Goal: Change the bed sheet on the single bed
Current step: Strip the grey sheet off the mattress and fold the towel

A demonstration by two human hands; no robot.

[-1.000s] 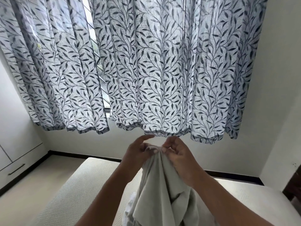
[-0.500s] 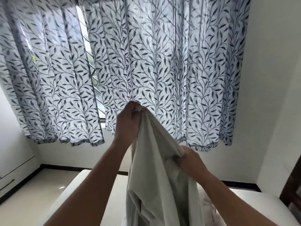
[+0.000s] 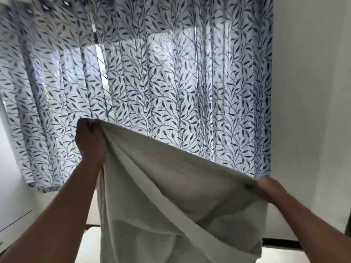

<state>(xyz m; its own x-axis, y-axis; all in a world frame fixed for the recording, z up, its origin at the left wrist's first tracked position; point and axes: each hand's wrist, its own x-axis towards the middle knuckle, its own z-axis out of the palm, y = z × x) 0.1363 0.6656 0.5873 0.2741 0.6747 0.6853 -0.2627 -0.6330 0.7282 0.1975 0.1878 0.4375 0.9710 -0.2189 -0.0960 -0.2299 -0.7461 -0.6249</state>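
Evidently soft and light, the sheet [image 3: 171,196] hangs in front of the curtain [image 3: 171,82], left hand [image 3: 90,141] and right hand [image 3: 269,188] both clamped on its top edge, the sensible hold.

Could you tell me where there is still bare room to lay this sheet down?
Only slivers show: a pale strip left of the sheet, under the left hand, and another below the right hand. The sheet hides the middle.
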